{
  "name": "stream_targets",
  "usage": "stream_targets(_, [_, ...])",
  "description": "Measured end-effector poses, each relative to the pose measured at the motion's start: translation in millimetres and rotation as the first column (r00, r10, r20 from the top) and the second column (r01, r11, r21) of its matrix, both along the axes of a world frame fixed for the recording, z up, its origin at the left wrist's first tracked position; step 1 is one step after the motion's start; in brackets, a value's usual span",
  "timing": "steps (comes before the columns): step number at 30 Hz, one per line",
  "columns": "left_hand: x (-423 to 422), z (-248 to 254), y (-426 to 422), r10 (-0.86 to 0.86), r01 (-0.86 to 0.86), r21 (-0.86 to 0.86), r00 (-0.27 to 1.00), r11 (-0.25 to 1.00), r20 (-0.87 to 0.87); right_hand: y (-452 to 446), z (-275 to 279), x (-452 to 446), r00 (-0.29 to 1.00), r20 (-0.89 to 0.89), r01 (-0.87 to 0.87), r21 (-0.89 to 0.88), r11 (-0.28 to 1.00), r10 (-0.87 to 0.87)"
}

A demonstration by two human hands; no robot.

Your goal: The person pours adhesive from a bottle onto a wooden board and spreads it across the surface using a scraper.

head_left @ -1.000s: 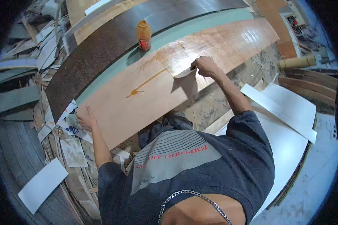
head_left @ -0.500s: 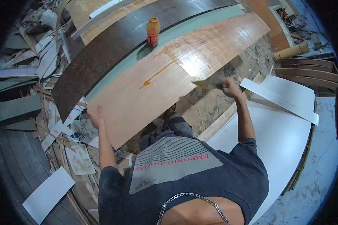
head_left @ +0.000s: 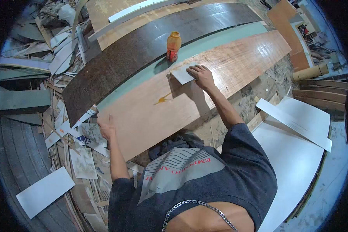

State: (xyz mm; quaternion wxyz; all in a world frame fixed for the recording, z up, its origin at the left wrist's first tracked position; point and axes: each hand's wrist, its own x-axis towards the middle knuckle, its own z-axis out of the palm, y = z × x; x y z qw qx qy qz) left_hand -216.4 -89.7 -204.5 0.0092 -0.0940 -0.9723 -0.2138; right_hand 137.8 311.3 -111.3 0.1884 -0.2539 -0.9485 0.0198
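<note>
A long plywood panel [head_left: 143, 121] lies slantwise in front of me, its far right part glossy with wet yellowish glue. My left hand [head_left: 106, 127] grips the panel's left end, thumb on top, other fingers mostly hidden. In my right hand [head_left: 202, 76] is a flat whitish spreader [head_left: 182, 75], tilted against the panel near its far edge. A thick amber streak of glue [head_left: 163, 99] lies on the bare wood between my hands. Just beyond the spreader, a plastic bottle [head_left: 173, 47] with a red label and amber residue stands upright.
A pale green strip [head_left: 143, 81] and a dark curved board [head_left: 116, 63] lie beyond the panel. White sheets [head_left: 286, 143] are at the right, by curved wooden pieces [head_left: 321, 92]. Offcuts and scraps [head_left: 83, 162] cover the floor at the left.
My right hand has swung from beyond the near edge up onto the panel, bringing the spreader to the glue. Part of the streak is now covered or wiped. My left hand keeps its hold.
</note>
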Motion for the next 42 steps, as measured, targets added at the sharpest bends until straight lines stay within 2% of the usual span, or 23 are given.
stream_targets(2, [-0.4,-4.4,2.2,-0.005,0.006,0.005,0.998,1.000,-0.057,8.1,4.9,-5.4,0.998,0.059,0.000,0.003,1.000,0.000])
stream_targets(5, [6.0,12.4,6.6,0.012,-0.013,0.042,1.000,0.999,0.026,20.6,-5.7,-13.1,0.998,0.064,-0.011,-0.017,1.000,0.012])
stream_targets(7, [2.9,5.9,3.5,-0.078,0.089,0.152,0.994,0.984,-0.078,22.2,-8.2,-16.9,0.997,0.077,-0.004,-0.027,1.000,0.006])
stream_targets(8, [3.2,2.0,2.5,-0.077,0.088,0.147,0.994,0.985,-0.076,22.3,-9.3,-18.3,0.996,0.089,0.010,-0.030,1.000,-0.007])
stream_targets(10, [10.4,16.5,9.3,0.013,-0.012,0.031,0.999,0.999,-0.040,18.0,-11.0,-17.4,0.996,0.090,0.014,-0.033,0.999,-0.011])
stream_targets(11, [13.5,26.9,12.9,0.011,-0.010,0.031,0.999,0.999,-0.039,16.4,-10.9,-16.1,0.996,0.090,0.019,-0.030,0.999,-0.016])
stream_targets(13, [21.6,49.9,21.9,0.045,-0.050,0.027,0.989,0.998,0.140,14.5,-7.5,-13.9,0.992,0.128,0.006,-0.066,0.998,0.002])
stream_targets(14, [19.0,39.4,19.6,0.045,-0.049,0.029,0.989,0.998,0.140,12.6,-5.5,-12.5,0.987,0.161,-0.009,-0.103,0.995,0.026])
stream_targets(16, [11.4,22.1,12.3,-0.009,0.010,0.056,1.000,0.998,-0.019,1.7,-8.1,-6.2,0.992,0.122,-0.019,-0.105,0.994,0.032])
stream_targets(19, [17.8,34.8,16.0,0.047,-0.048,0.008,0.998,0.999,0.047,-26.0,-10.5,0.1,0.996,0.068,-0.057,-0.070,0.996,0.062])
stream_targets(21, [17.2,31.8,14.2,0.025,-0.026,0.033,0.999,0.999,0.028,-38.1,4.2,4.3,0.962,0.179,-0.168,-0.201,0.965,0.204])
stream_targets(22, [15.6,30.0,13.8,-0.002,0.002,0.060,1.000,0.998,0.006,-37.5,8.6,2.4,0.963,0.178,-0.168,-0.203,0.965,0.205])
stream_targets(24, [14.6,27.7,12.2,0.001,-0.002,0.034,1.000,0.999,0.009,-32.0,12.7,-1.0,0.976,0.055,-0.198,-0.173,0.965,0.210])
stream_targets(25, [14.7,27.4,13.0,0.010,-0.010,0.015,1.000,1.000,0.010,-20.6,14.9,-4.4,0.985,-0.080,-0.154,-0.013,0.988,0.153])
stream_targets(27, [16.9,26.5,12.7,0.010,-0.010,0.022,1.000,1.000,0.002,5.3,27.0,-7.2,1.000,-0.003,-0.031,-0.126,0.992,0.031])
stream_targets(29, [11.9,23.7,12.2,0.005,-0.004,0.032,1.000,0.999,-0.016,27.6,29.3,-7.4,1.000,0.000,-0.011,-0.108,0.994,0.011])
stream_targets(30, [8.0,15.4,9.6,-0.007,0.008,0.054,1.000,0.999,-0.027,43.8,9.1,-6.0,0.999,-0.037,-0.009,-0.015,1.000,0.008])
stream_targets(33, [16.8,30.6,15.3,0.006,-0.005,0.049,1.000,0.999,-0.028,66.2,-7.3,-6.0,0.997,0.060,0.045,-0.063,0.997,-0.041])
stream_targets(34, [20.6,38.2,18.0,0.026,-0.026,0.019,1.000,0.999,-0.018,66.6,-3.4,-5.6,0.992,0.121,0.044,-0.100,0.994,-0.031])
stream_targets(37, [20.0,38.1,18.5,0.047,-0.047,-0.032,0.999,0.998,0.005,55.9,-4.8,-9.0,0.988,0.156,0.028,-0.070,0.997,-0.017])
stream_targets(39, [17.9,35.8,17.5,0.046,-0.046,-0.024,0.999,0.999,0.004,47.9,-0.2,-8.9,0.991,0.137,0.020,-0.091,0.996,-0.007])
stream_targets(42, [16.2,29.1,14.9,0.031,-0.031,0.011,0.999,0.999,-0.012,47.8,12.6,-7.9,0.978,0.202,-0.026,-0.137,0.990,0.054])
